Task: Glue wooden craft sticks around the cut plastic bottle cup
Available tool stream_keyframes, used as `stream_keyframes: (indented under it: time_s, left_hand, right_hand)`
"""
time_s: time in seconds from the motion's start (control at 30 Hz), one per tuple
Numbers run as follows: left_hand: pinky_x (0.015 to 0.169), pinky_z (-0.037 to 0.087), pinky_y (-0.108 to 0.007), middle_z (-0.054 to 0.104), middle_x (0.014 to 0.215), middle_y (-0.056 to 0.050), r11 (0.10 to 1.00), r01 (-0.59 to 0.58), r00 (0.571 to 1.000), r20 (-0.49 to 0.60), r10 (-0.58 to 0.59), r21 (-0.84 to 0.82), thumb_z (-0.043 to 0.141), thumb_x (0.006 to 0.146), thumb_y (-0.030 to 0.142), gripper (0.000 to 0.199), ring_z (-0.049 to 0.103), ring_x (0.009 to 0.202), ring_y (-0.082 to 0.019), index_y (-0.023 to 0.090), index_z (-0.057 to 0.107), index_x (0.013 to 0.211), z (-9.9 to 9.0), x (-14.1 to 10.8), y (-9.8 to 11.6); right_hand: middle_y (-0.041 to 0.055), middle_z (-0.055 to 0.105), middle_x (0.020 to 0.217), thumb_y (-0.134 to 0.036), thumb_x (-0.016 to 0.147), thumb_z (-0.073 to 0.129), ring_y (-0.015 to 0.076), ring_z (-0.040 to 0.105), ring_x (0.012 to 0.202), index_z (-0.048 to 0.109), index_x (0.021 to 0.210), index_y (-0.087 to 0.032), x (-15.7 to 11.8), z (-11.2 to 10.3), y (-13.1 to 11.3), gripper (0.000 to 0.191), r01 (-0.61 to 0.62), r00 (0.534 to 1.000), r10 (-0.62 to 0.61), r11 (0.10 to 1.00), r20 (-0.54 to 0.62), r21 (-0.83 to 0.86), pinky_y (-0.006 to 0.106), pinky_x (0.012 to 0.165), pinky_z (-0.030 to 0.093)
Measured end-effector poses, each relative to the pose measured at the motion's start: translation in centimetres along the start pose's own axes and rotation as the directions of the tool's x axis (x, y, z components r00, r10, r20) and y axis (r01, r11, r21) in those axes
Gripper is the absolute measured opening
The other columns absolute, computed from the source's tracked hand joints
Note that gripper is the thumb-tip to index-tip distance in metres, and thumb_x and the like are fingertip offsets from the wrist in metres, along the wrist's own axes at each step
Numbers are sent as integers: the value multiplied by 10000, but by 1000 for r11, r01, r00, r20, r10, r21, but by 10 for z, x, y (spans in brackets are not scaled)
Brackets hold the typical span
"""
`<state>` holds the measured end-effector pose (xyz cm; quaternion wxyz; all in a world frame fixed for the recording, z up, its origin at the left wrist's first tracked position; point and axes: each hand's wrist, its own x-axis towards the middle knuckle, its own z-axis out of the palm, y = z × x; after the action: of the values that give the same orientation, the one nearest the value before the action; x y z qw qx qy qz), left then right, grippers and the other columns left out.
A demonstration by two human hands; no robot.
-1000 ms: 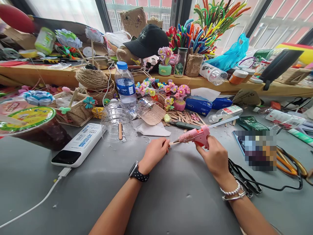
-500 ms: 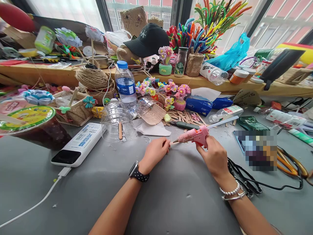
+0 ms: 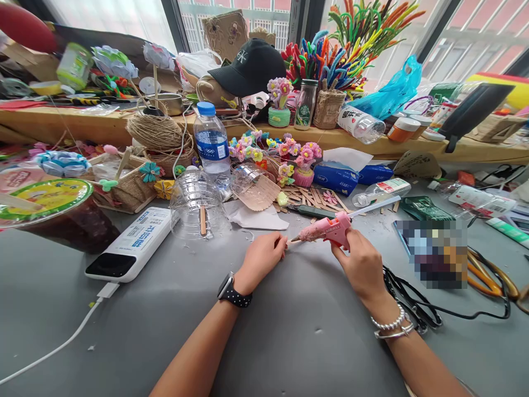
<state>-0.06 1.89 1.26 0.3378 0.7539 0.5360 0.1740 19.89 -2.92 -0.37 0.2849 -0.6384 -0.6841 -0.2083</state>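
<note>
My right hand (image 3: pixel 361 262) is closed round the handle of a pink hot glue gun (image 3: pixel 326 230), a translucent glue stick (image 3: pixel 378 204) poking out of its back. The nozzle points left, just at the fingertips of my left hand (image 3: pixel 264 253). Those fingers are pinched together on a small thin wooden stick (image 3: pixel 290 242), mostly hidden by the hand; only its pale tip shows under the nozzle. Beyond the hands lie a white paper sheet (image 3: pixel 258 216) and a heap of craft sticks (image 3: pixel 316 195). A cut clear plastic bottle (image 3: pixel 198 198) has one craft stick (image 3: pixel 203 220) on it.
To the left are a lidded drink cup (image 3: pixel 61 220) and a white power bank (image 3: pixel 130 245) with its cable. At the right lie a blurred phone (image 3: pixel 433 253) and black cords (image 3: pixel 407 300). A water bottle (image 3: pixel 212 146) and pipe-cleaner flowers (image 3: pixel 306 160) line the back.
The glue gun has shifted very slightly left, its nozzle still by my left fingertips. Both hands keep their grips.
</note>
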Motion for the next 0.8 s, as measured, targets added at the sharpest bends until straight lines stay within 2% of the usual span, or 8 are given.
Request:
stream_keyframes:
  time_s: [0.8]
  left_hand:
    - [553,350,-234,619,613,-7,1000,-8,1000,-2,8,24,321,819,352,316,545,593,-145,187,519,637,0,0,0]
  right_hand:
    - [42,571,670,-250,805,448,168,535,628,539,930,-135,-1,0,1,193,-8,1000,8,1000,0,-2,272,543,383]
